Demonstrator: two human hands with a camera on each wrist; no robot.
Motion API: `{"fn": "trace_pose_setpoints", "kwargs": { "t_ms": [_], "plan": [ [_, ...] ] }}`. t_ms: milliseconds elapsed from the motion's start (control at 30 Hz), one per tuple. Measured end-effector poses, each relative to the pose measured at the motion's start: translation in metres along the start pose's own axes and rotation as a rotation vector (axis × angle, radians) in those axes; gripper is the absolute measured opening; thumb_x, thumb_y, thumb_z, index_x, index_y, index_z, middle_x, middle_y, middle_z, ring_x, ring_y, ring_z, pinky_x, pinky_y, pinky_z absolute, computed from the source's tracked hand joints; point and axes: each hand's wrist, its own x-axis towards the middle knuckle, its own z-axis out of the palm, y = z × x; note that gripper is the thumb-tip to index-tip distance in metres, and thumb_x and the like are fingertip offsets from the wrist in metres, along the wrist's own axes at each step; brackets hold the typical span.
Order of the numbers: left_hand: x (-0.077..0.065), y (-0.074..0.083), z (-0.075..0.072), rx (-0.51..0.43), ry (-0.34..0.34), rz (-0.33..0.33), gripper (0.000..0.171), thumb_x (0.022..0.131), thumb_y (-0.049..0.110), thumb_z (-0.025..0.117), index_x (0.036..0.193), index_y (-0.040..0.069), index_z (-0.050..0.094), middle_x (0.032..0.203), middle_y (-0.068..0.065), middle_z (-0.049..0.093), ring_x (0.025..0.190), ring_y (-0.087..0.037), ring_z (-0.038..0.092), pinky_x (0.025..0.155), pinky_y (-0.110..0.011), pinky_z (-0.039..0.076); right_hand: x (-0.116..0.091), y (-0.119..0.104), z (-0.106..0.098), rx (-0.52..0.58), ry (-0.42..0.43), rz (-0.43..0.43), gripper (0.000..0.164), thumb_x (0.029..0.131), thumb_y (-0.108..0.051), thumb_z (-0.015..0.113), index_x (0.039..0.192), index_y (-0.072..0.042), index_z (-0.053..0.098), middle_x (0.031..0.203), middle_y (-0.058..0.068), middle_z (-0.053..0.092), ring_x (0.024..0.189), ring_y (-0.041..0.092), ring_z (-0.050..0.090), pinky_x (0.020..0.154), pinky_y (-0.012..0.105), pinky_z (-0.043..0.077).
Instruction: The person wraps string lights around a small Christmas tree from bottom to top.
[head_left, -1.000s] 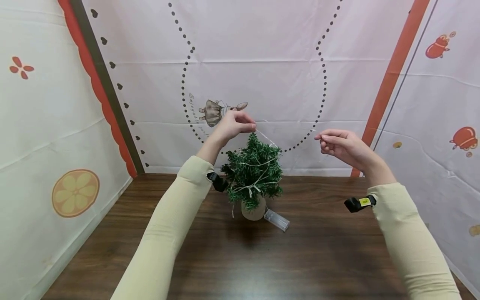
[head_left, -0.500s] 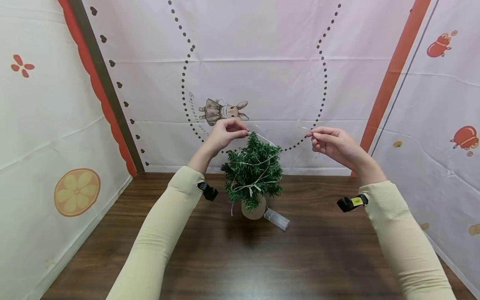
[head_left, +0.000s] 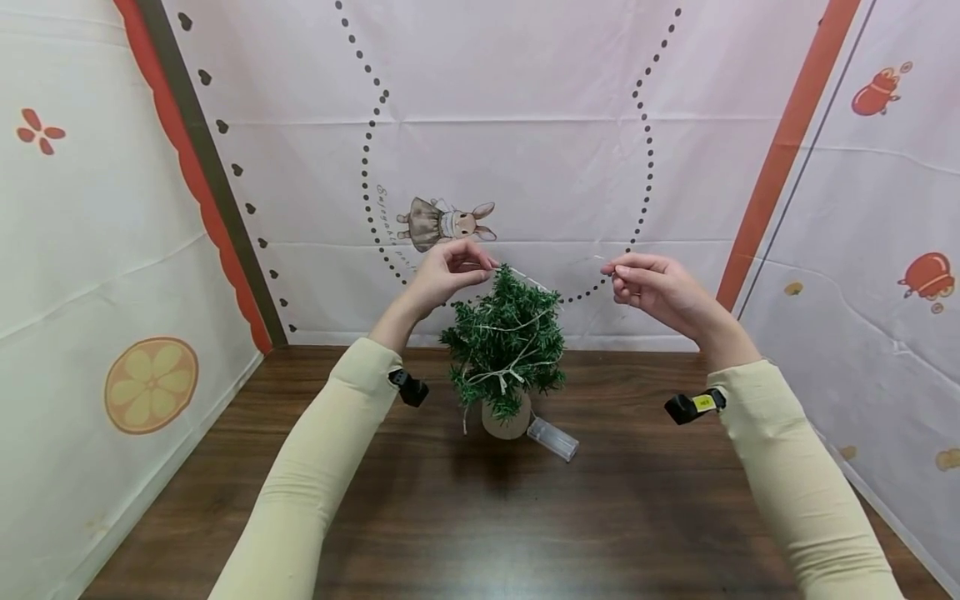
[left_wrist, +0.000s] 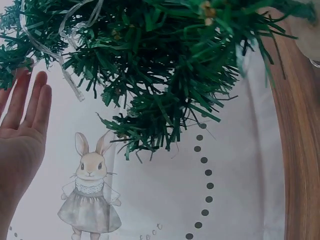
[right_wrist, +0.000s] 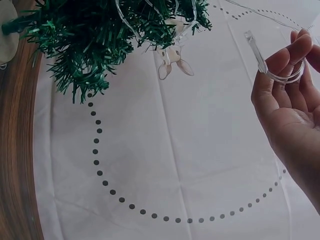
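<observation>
A small artificial Christmas tree (head_left: 506,333) stands upright on the table, a clear string light (head_left: 528,278) wound around its branches. At the treetop my left hand (head_left: 448,271) pinches the string light's wire between thumb and index finger; the tree partly hides its fingertips in the left wrist view. My right hand (head_left: 656,287) is to the right of the tree, apart from it. In the right wrist view its thumb and fingers grip a small loop of the wire (right_wrist: 287,79), from which one clear bulb end (right_wrist: 254,50) sticks out.
A clear battery box (head_left: 553,439) lies on the brown wooden table (head_left: 480,525), right of the tree's pale round base (head_left: 506,425). Printed cloth (head_left: 517,75) hangs behind and on both sides, with a rabbit picture (head_left: 450,223) behind the left hand.
My left hand has moved down and slightly left to the treetop. My right hand has moved left, nearer the tree, still holding the wire. The tree and battery box have stayed put.
</observation>
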Motion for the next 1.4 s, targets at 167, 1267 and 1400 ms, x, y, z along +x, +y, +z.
{"fn": "trace_pose_setpoints", "kwargs": {
  "t_ms": [167,1267,1400],
  "plan": [
    [-0.006,0.012,0.005,0.055,-0.017,0.019,0.016,0.086,-0.003,0.065,0.1,0.001,0.061,0.1,-0.007,0.063,0.103,-0.037,0.06,0.088,-0.032,0.053,0.002,0.0,0.001,-0.006,0.007,-0.001,0.022,0.099,-0.006,0.046,0.108,0.001,0.065,0.086,0.001,0.06,0.076,0.01,0.055,0.072,0.024,0.05],
    [-0.022,-0.002,-0.006,-0.059,-0.124,0.19,0.004,0.084,0.001,0.067,0.088,0.001,0.068,0.103,-0.021,0.061,0.116,-0.041,0.052,0.099,-0.036,0.046,-0.013,0.018,-0.001,0.025,-0.106,-0.017,0.028,0.1,0.001,0.04,0.109,-0.002,0.066,0.092,0.003,0.064,0.08,0.01,0.059,0.075,0.022,0.052],
    [-0.024,-0.002,-0.007,0.0,-0.141,0.196,0.006,0.083,0.001,0.07,0.089,-0.002,0.069,0.103,-0.021,0.064,0.115,-0.031,0.056,0.103,-0.038,0.043,-0.018,0.022,-0.006,0.024,-0.094,-0.001,0.028,0.1,0.001,0.039,0.11,-0.002,0.066,0.093,0.003,0.066,0.081,0.011,0.061,0.077,0.022,0.054]
  ]
}}
